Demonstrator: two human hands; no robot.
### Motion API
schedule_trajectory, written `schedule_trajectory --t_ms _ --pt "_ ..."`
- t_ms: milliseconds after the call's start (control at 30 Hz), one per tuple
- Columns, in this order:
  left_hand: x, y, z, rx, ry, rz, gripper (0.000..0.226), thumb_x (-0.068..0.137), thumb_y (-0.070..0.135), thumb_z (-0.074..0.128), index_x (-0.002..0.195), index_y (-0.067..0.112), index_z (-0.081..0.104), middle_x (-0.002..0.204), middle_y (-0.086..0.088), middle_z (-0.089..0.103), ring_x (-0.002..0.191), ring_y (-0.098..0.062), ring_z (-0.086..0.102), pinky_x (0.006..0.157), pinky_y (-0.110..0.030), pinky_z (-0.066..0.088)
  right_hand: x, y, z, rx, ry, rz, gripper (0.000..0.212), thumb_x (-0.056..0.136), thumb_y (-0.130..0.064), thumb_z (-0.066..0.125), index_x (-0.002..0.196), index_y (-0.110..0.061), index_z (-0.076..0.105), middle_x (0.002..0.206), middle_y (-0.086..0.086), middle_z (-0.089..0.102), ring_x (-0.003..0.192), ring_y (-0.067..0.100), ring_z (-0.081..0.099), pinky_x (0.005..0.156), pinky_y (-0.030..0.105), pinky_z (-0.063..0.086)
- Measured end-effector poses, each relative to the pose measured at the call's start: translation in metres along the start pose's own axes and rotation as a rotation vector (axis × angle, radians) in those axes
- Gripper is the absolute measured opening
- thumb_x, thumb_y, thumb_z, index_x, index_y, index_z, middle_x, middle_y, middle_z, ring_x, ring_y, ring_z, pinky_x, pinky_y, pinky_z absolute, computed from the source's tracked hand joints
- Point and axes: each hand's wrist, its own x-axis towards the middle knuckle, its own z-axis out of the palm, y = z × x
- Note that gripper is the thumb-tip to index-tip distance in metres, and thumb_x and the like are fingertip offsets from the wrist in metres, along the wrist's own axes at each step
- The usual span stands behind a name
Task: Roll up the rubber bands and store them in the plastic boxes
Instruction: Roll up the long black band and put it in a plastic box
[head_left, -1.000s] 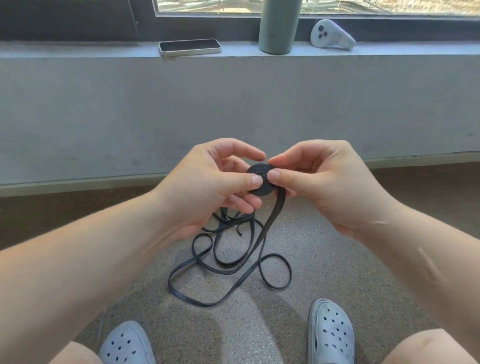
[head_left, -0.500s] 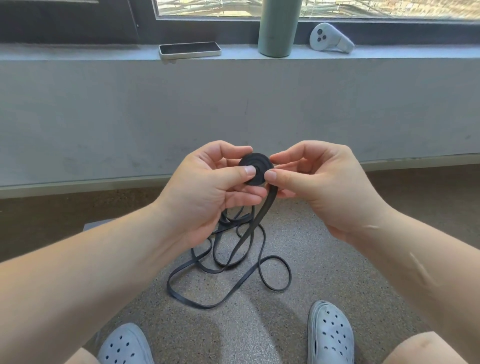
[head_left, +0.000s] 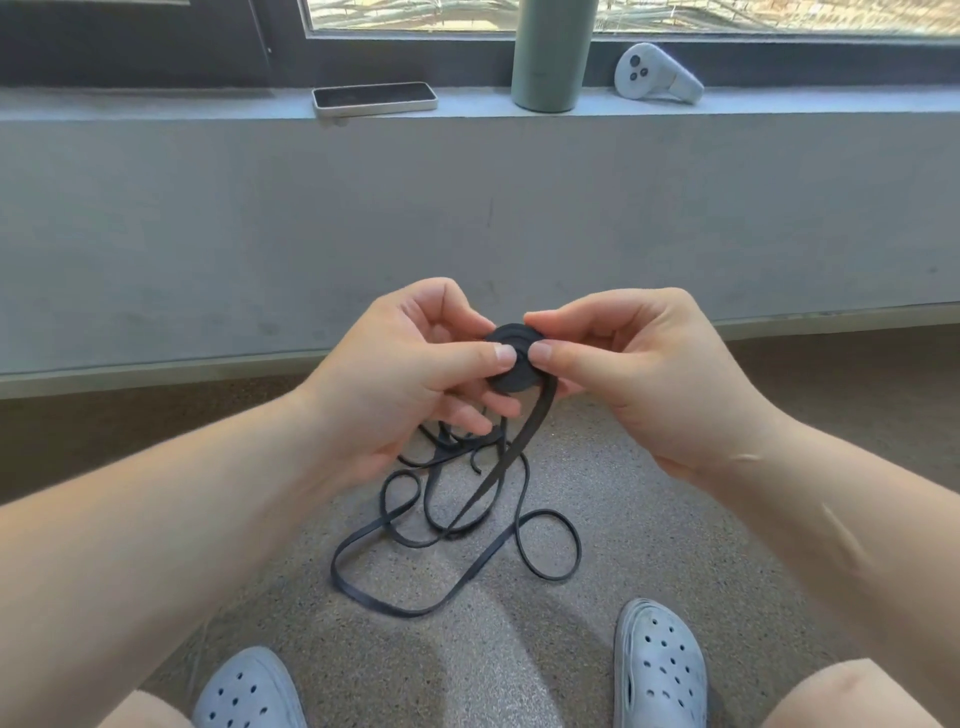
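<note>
While the coiled part of the black rubber band (head_left: 511, 364) sat raised above the floor, we pinched it from both sides, left hand (head_left: 410, 379) and right hand (head_left: 639, 379) each using thumb and curled fingers. Its loose tail (head_left: 452, 561) hung into loops on the speckled floor (head_left: 675, 545) near our clogs (head_left: 660, 670).

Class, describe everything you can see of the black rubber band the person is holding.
The rubber band is a long, flat, black strip, matte and limp. Part is wound into a tight flat disc with spiral layers showing. The left hand and right hand pinch that disc between thumbs and fingers. A tail hangs from its lower right edge to loose, tangled loops lying on the speckled floor.
</note>
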Motion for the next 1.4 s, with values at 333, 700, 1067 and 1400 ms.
schedule_trajectory --t_ms 333,700,1067,1400 --pt "0.002 -0.003 0.005 -0.066 0.032 0.027 0.027 0.090 -0.007 0.063 0.106 0.012 0.072 0.086 -0.013 0.075 0.067 -0.028 0.073 0.061 -0.028 0.061 0.002 -0.001 0.000 0.064 -0.017 0.071 0.018 0.084 0.004 0.074 0.098 -0.006 0.071 0.081 0.010 0.076 0.066 0.013 0.070 0.060 0.021 0.052" --pt "0.002 -0.006 0.004 -0.078 0.064 0.010 0.021 0.091 -0.009 0.061 0.091 0.012 0.058 0.083 -0.017 0.071 0.060 -0.031 0.071 0.045 -0.028 0.056 -0.001 0.007 0.004 0.033 -0.033 0.038 0.034 0.084 0.010 0.070 0.110 -0.011 0.074 0.095 0.018 0.076 0.077 0.012 0.071 0.067 0.016 0.052" --pt "0.002 -0.004 0.003 -0.034 0.073 0.059 0.024 0.091 -0.008 0.062 0.105 0.010 0.071 0.086 -0.014 0.074 0.061 -0.028 0.071 0.058 -0.031 0.061 0.002 0.002 0.002 0.018 0.009 0.061 0.019 0.081 0.005 0.077 0.092 -0.006 0.067 0.078 0.013 0.073 0.062 0.014 0.067 0.059 0.023 0.052" --pt "0.002 -0.011 0.007 -0.068 0.072 -0.005 0.021 0.092 -0.008 0.061 0.098 0.011 0.055 0.082 -0.011 0.069 0.059 -0.031 0.071 0.045 -0.031 0.055 0.002 0.005 0.006 0.001 0.091 0.025 0.013 0.079 0.006 0.078 0.083 -0.005 0.073 0.080 0.013 0.076 0.069 0.015 0.071 0.059 0.021 0.053"
